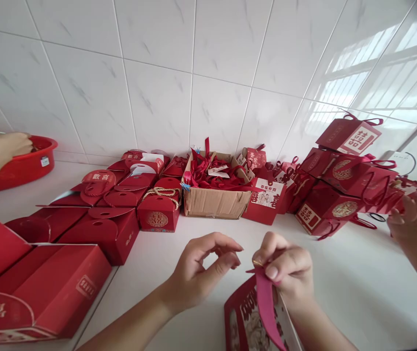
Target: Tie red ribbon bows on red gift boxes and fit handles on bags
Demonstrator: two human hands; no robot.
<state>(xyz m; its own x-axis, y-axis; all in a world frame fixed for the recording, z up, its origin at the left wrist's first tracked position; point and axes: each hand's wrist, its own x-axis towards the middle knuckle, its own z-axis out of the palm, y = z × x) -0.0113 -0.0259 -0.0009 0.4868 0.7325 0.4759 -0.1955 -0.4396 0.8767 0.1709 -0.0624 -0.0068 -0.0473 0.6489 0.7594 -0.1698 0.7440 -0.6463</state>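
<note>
Head view: right hand [285, 270] pinches a red ribbon [267, 307] between thumb and fingers, at the near edge above a red gift bag [245, 317] (partly cut off by the frame). Left hand [201, 270] hovers just beside it, fingers curled, gripping nothing. Far behind, a cardboard box [215, 201] of ribbons; another person's hand [415, 217] at right.

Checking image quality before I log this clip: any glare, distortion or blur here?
Head view: window glare washes the tiled wall upper right; wide-angle bending curves the tile lines; the right hand pinching the red ribbon is sharp, the far-left hand at the red basin softer.
</note>
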